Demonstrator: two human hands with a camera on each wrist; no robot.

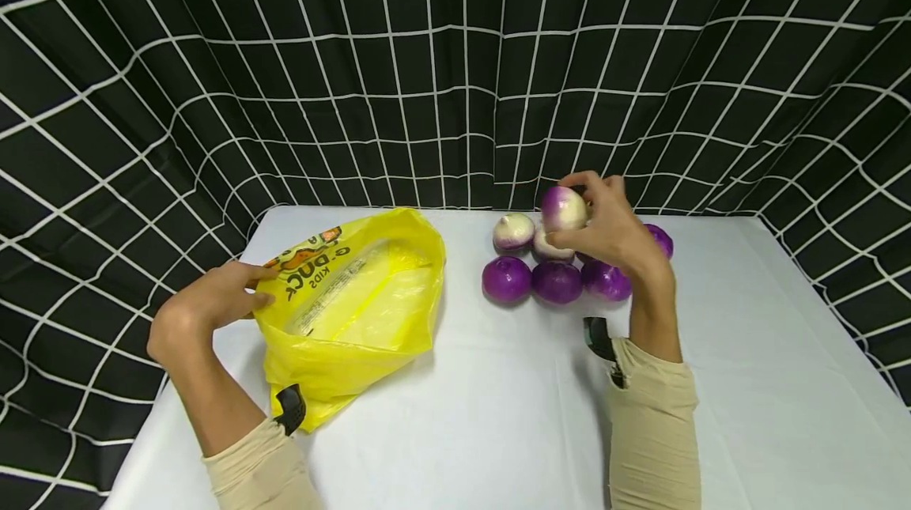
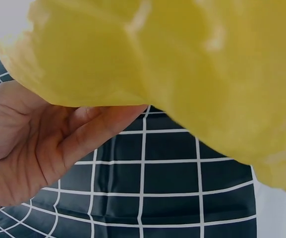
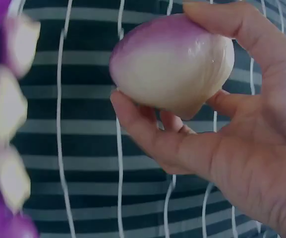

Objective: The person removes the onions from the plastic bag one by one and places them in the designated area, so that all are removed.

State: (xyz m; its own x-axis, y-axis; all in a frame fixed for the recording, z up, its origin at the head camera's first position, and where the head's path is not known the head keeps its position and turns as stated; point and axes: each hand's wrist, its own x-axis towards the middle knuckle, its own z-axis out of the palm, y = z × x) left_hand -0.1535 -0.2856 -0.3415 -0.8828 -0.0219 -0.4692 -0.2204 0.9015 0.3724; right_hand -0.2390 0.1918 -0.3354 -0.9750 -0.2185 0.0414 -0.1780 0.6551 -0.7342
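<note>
A purple-and-white turnip (image 1: 565, 209) is held between the thumb and fingers of my right hand (image 1: 605, 225), raised above the other turnips. The right wrist view shows the held turnip (image 3: 167, 62) tilted, its pale pointed end downward. At the left, a yellow plastic bag (image 1: 349, 368) with a duck print lies with its mouth spread wide. My left hand (image 1: 213, 304) pinches the bag's left rim. In the left wrist view the yellow plastic (image 2: 147, 54) covers part of that hand's fingers.
Below the held turnip, a white-topped turnip (image 1: 513, 232) and several purple ones, including a front purple one (image 1: 507, 281), stand in rows on the white table (image 1: 484, 407). A black curtain with a white grid (image 1: 398, 75) hangs behind and at both sides.
</note>
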